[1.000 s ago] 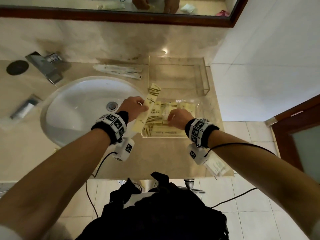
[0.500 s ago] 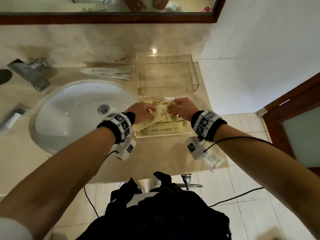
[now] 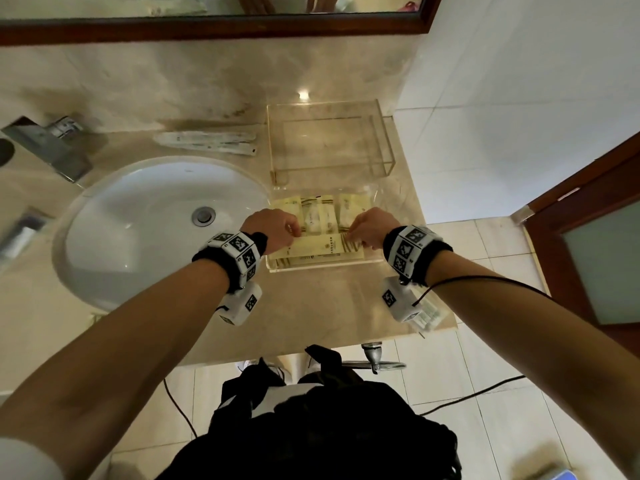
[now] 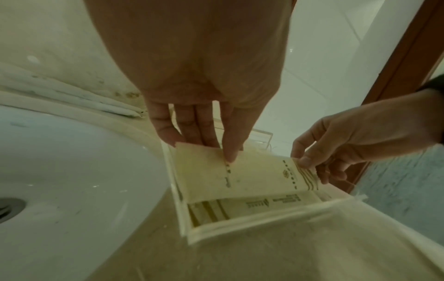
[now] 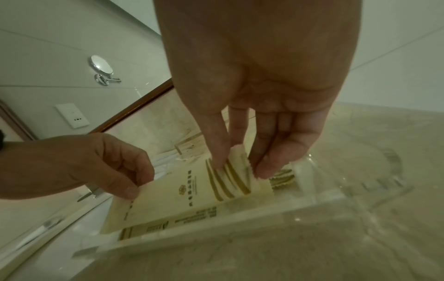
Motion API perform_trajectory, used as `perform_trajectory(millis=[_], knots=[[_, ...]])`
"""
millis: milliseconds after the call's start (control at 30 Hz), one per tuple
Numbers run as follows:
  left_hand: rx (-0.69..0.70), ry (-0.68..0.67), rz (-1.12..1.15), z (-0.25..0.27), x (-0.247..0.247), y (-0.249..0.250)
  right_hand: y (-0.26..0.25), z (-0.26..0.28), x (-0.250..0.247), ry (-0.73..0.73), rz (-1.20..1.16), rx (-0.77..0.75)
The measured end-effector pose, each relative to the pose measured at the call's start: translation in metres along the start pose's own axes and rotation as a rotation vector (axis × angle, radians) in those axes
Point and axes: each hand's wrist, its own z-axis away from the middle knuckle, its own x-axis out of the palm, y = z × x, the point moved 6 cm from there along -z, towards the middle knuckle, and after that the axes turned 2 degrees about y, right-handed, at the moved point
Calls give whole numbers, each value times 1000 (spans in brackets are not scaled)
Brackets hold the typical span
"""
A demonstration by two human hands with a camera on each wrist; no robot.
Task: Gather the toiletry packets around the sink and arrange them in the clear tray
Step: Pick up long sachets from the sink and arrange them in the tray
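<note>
Two hands are engaged on one yellow packet (image 3: 320,247), which is pinched at its left end by the left hand (image 3: 273,227) and at its striped right end by the right hand (image 3: 370,227), low over the clear tray (image 3: 325,266) beside the sink (image 3: 138,237). The placing step is judged to be in hand: the packet is held slightly tilted above other packets (image 3: 322,216) already laid inside. A flat lowering and a release of both pinches are called for next, and the long white packets (image 3: 207,142) behind the sink remain to be gathered.
</note>
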Motion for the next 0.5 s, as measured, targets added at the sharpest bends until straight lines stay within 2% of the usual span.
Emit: perform_trajectory(millis=[167,367,500], knots=[[17,-26,-91,2,1,0,3,1,9,-65,65,31],[71,8,-211,4,1,1,2,-4,13,-16,166,41],[99,57,-281,6,-3,0,-6,-2,8,-3,281,-13]])
